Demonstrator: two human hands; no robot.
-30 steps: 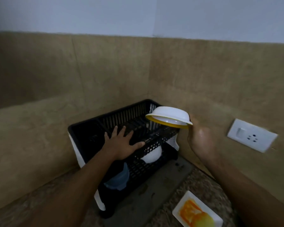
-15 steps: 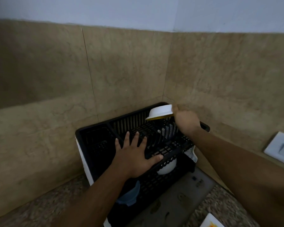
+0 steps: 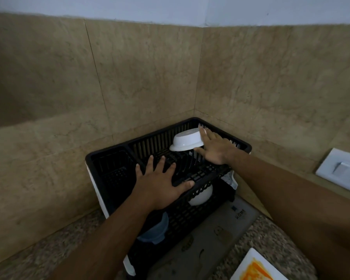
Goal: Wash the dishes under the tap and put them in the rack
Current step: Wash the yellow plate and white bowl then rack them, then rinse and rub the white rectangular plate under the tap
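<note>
Speckled granite counter [image 3: 275,237] nearest me carries a white plate [image 3: 257,267] smeared orange. I see my left hand [image 3: 162,184] spread flat on the black slatted rack [image 3: 109,170]; beyond, my right hand [image 3: 215,150], fingers straight, touches the upturned white bowl [image 3: 185,141] on the top tier.

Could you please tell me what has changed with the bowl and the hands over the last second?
The right hand carried the bowl over the rack, set it upside down on the top tier and let go; its fingers now lie straight beside it. The left hand stayed flat on the rack's front.
</note>
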